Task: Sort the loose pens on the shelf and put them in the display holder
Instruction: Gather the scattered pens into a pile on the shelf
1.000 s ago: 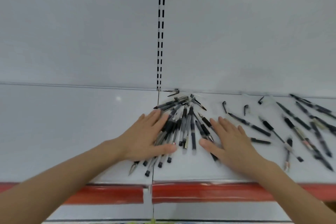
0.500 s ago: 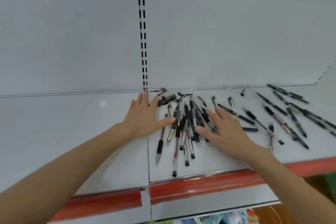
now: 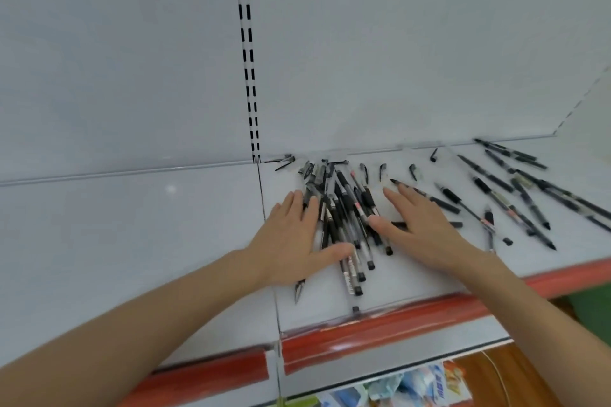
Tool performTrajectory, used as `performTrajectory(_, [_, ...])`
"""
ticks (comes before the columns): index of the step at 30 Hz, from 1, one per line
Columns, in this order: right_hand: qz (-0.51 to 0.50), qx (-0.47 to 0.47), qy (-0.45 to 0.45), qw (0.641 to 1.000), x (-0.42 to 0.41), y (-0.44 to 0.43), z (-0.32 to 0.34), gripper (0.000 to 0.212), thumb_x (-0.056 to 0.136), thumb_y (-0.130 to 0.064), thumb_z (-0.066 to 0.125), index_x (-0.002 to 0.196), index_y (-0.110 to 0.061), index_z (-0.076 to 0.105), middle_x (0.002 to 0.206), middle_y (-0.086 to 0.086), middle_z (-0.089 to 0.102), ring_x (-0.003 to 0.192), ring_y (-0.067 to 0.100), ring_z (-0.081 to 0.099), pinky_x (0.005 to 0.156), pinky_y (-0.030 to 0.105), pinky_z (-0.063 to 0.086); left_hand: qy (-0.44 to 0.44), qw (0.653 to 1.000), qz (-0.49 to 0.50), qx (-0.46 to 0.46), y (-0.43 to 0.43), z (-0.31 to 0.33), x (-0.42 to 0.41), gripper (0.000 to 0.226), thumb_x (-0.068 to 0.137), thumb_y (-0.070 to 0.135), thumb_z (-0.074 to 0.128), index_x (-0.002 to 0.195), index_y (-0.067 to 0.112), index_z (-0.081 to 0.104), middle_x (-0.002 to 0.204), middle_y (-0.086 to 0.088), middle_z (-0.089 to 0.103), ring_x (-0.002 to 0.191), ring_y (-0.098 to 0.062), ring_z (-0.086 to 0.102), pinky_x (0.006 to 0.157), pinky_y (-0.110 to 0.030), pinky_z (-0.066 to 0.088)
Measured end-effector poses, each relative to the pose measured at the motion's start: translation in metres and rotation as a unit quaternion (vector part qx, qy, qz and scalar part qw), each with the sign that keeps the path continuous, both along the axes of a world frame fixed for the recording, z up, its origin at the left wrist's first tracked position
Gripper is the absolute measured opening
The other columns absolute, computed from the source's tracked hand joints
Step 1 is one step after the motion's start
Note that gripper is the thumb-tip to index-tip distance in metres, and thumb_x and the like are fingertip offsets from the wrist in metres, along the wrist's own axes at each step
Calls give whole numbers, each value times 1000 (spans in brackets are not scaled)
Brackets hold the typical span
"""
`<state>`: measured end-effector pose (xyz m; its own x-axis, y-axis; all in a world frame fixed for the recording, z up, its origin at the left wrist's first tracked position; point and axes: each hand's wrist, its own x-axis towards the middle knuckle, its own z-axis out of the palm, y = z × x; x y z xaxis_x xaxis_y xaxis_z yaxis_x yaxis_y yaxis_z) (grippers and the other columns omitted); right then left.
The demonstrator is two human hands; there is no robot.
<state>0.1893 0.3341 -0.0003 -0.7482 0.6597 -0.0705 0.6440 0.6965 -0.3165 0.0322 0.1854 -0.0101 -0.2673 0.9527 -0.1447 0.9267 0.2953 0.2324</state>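
Our left hand (image 3: pixel 291 241) and right hand (image 3: pixel 421 228) lie flat with fingers straight, gripping nothing, and flank the heap of black-and-clear plastic pens (image 3: pixel 347 218) on the white metal shelf (image 3: pixel 132 241). We press the 2 palms inward evenly, aligning the tips before lifting.

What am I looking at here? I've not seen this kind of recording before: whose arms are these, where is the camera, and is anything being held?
No machine here: a person works with bare hands. The one picture comes from a wide-angle camera worn on their head, looking forward and down, so the arms reach in from below. The white shelf has a red front strip. Between the hands lies a pile of black pens. The left hand and right hand lie flat with straight fingers against its two sides, touching it but gripping nothing. More loose pens are scattered to the right, and a few pen caps lie near the back wall. No display holder is in view.
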Motion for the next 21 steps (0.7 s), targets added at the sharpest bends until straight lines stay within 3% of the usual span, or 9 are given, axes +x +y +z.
performTrajectory(4, [0,19,-22,1000,-4,11,-10,68,90,-62,26,147,-27,15,157,4,12,145,17,6,118,44,5,-10,999,-6,42,33,-6,14,99,81,75,17,147,6,-8,156,-15,-10,144,-26,-10,119,-41,2])
performTrajectory(7, [7,29,-15,999,-3,23,-11,66,91,-59,21,147,-23,20,155,5,20,144,17,13,117,42,12,-46,998,-28,30,53,-2,26,93,86,68,22,147,3,-4,156,-15,-7,145,-24,-9,118,-34,-2])
performTrajectory(9, [14,14,24,1000,1,28,-9,55,97,-46,30,145,-19,25,153,4,26,142,16,19,115,32,14,-89,993,-39,72,57,3,19,84,88,66,28,147,7,16,155,-12,15,144,-25,10,116,-32,11])
performTrajectory(11, [22,-15,74,997,5,30,-6,53,97,-40,33,144,-17,28,152,1,29,140,14,23,112,26,16,-79,983,-10,166,53,10,-1,70,90,61,33,137,11,39,143,-9,38,134,-23,34,108,-33,28])
performTrajectory(14, [37,-32,72,996,8,32,-2,70,86,-59,27,146,-22,23,154,-1,23,142,12,16,114,29,13,24,967,110,227,52,10,-48,53,93,47,39,126,8,50,131,-13,48,121,-27,44,102,-36,34])
performTrajectory(17, [65,-28,31,997,6,32,3,84,74,-71,23,147,-28,17,157,-2,14,144,13,10,118,34,11,44,970,191,147,58,1,-79,63,89,58,34,128,11,49,133,-12,46,123,-32,40,104,-38,32])
performTrajectory(19, [86,-23,10,996,3,34,5,85,74,-72,22,147,-29,14,157,-2,10,144,14,7,117,34,9,74,972,193,116,65,-7,-81,88,77,72,14,128,9,48,133,-12,48,123,-32,40,105,-38,31])
performTrajectory(21, [103,-22,0,994,-1,39,7,84,75,-71,20,147,-30,12,158,-2,8,144,14,6,117,33,7,91,968,204,112,71,-11,-78,101,67,73,0,128,10,48,133,-13,50,123,-32,43,105,-39,32])
